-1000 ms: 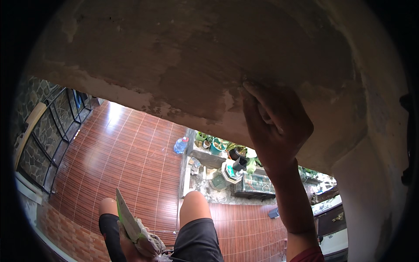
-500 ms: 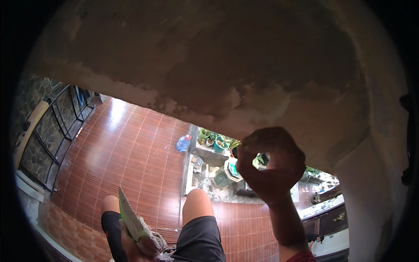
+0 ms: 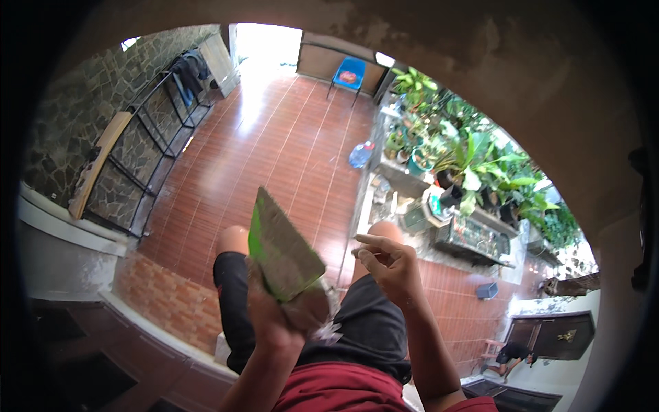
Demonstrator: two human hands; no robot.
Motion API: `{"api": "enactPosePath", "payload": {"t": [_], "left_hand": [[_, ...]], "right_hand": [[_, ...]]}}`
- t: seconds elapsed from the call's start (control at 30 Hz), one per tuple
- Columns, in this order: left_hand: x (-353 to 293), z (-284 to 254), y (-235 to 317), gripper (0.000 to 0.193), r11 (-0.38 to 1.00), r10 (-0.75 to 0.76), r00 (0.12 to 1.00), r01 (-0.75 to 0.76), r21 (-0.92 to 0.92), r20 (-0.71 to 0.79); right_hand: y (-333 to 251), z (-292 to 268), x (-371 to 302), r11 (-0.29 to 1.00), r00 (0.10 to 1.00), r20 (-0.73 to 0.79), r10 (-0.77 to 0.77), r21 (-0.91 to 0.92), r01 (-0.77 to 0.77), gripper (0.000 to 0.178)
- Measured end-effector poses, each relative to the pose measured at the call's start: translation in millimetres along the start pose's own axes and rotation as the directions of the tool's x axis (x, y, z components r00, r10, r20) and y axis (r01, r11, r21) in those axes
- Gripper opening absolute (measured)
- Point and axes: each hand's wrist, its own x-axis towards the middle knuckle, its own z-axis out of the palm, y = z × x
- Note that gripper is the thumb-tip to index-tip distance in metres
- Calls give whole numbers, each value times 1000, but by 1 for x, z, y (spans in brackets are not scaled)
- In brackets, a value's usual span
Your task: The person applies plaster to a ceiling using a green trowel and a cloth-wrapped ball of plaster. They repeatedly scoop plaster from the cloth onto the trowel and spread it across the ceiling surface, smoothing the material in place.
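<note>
My left hand [image 3: 271,323] is closed around a flat, pointed green scraper board [image 3: 278,247] with grey putty smeared over its face. A crumpled clear plastic bag [image 3: 331,316] is bunched against that same hand, and a grey lump sits at its mouth. To the right of the board, my right hand [image 3: 397,273] hangs above my right thigh. Its index finger points out toward the board, with the thumb apart from it and the other fingers curled. Pale smears coat its fingertips, and no object shows between them.
A rough plastered surface [image 3: 439,34] arches overhead. Far below lie a red tiled floor [image 3: 274,144], a black metal frame [image 3: 161,137] along the stone wall, a blue chair [image 3: 351,69], a water bottle [image 3: 360,155] and potted plants [image 3: 473,161]. Another person [image 3: 515,357] crouches at lower right.
My right hand has come down from the plastered surface, and its ring of thumb and fingers has loosened. The left hand has raised the scraper board and bag. My view has tilted away from the surface.
</note>
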Motion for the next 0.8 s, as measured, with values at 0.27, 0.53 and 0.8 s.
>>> {"api": "enactPosePath", "payload": {"t": [0.27,0.53,0.8], "left_hand": [[-21,5,-16,51,908,310,946,-324,267,95],[-47,0,-40,49,721,404,900,-422,550,161],[-43,47,-43,47,751,537,821,-570,334,193]], "right_hand": [[10,45,-74,519,959,250,-134,842,-147,92],[-3,62,-100,613,997,74,37,786,-81,76],[16,65,-91,362,961,-145,235,931,52,58]]}}
